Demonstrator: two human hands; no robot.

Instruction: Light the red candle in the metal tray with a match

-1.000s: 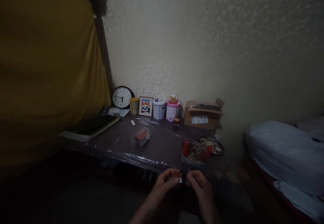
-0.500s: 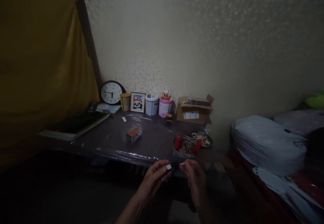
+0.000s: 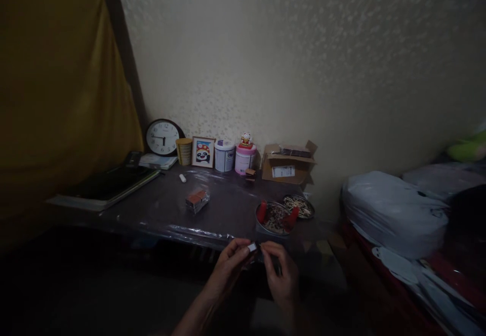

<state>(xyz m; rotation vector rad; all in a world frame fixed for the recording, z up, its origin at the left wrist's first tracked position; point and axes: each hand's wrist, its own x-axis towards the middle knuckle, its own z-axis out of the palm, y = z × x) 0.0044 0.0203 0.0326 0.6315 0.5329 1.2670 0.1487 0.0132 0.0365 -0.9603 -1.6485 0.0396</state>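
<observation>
My left hand (image 3: 228, 267) is closed on a small box (image 3: 252, 248), pinched between thumb and fingers, with its pale end turned up and toward my right hand (image 3: 280, 275). That hand is curled in narrow, fingertips (image 3: 267, 249) just beside the box end; it is too dim to tell whether it grips anything. Both hands hang in front of the near edge of the table (image 3: 228, 209), below a bowl (image 3: 265, 226) and a dish (image 3: 299, 207) of pale sticks. Farther left lies a wrapped packet (image 3: 196, 199). Along the wall stand a clock (image 3: 163, 137) and a carton (image 3: 287, 163).
</observation>
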